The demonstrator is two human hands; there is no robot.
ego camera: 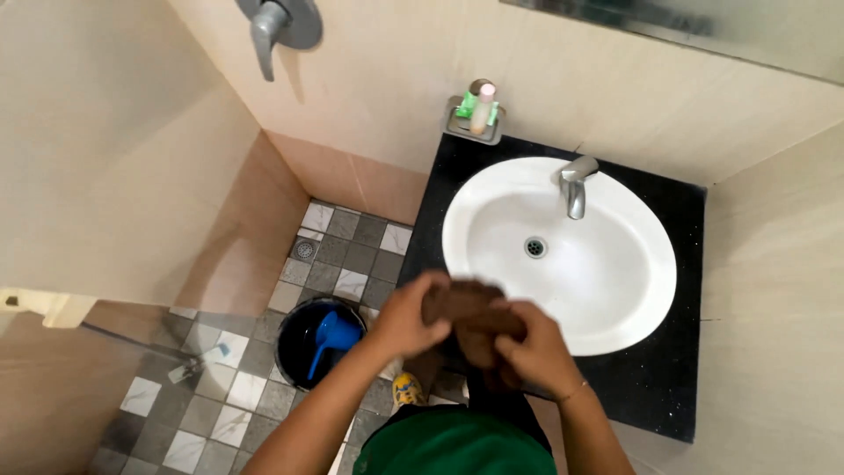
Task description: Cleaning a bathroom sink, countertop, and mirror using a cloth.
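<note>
Both my hands hold a dark brown cloth [464, 303] bunched up just in front of the white oval sink [615, 290]. My left hand [406, 318] grips its left side and my right hand [529, 345] closes over its right side, with part of the cloth hanging below between them. The hands hover over the near-left rim of the sink, above the black counter [668, 387]. A chrome tap [573, 185] stands at the sink's far side, and the drain [535, 247] shows in the basin.
A small shelf with bottles [476, 113] hangs on the tiled wall behind the counter. On the checked floor at left stands a dark bucket [299, 339] with a blue scoop [332, 337]. A floor drain [304, 250] and a wall valve handle [271, 31] are further left.
</note>
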